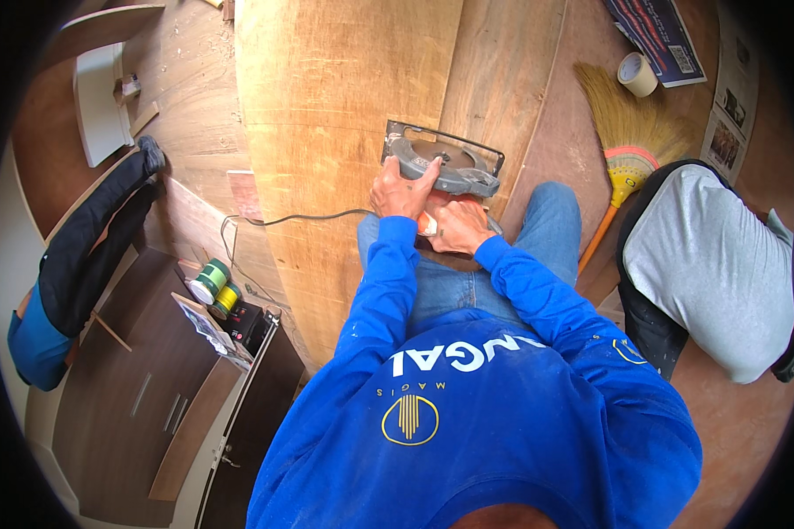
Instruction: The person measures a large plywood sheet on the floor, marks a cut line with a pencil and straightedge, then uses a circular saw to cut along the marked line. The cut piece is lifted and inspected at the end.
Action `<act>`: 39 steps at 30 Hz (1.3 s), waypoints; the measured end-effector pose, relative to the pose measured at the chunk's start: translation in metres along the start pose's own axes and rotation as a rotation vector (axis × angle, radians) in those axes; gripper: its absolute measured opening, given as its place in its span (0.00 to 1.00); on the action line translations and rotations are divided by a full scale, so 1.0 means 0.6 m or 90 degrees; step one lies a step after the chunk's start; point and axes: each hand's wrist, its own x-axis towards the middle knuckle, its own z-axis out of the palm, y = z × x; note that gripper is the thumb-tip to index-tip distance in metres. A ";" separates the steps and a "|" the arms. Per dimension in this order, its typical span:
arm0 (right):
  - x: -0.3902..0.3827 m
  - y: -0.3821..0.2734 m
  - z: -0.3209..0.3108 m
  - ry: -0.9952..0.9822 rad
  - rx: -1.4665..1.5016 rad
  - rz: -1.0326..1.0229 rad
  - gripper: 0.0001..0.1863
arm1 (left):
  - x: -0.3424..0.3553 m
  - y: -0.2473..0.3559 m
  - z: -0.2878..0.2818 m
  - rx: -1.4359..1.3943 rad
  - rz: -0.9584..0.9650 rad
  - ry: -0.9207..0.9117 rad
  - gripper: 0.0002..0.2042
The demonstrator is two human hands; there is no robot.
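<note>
A circular saw [445,159] with a dark base plate and guard sits on a large light plywood sheet [326,79], near its right part beside a darker plank [494,79]. My left hand [401,189] grips the front housing of the saw, thumb raised along the guard. Just right of it, my right hand [459,225] is wrapped round the saw's orange-and-grey rear part, which it partly hides. A black cord [282,220] runs leftward from the saw over the plywood. My knees in jeans are bent close behind the saw.
A straw broom [626,132], tape roll [637,74] and printed sheets [657,40] lie at upper right. A person in grey [706,264] crouches at right, another in dark trousers [97,247] at left. Green and yellow spools [216,284] stand on a cabinet at lower left.
</note>
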 end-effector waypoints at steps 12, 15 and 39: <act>-0.007 -0.003 -0.006 0.007 0.012 -0.012 0.28 | 0.001 0.001 -0.003 0.021 0.003 -0.013 0.33; -0.010 -0.004 -0.011 0.006 0.005 -0.010 0.27 | 0.000 0.001 -0.001 0.018 0.008 -0.025 0.33; 0.011 -0.004 -0.006 0.006 0.001 -0.038 0.24 | 0.010 -0.021 0.006 0.008 0.013 0.018 0.34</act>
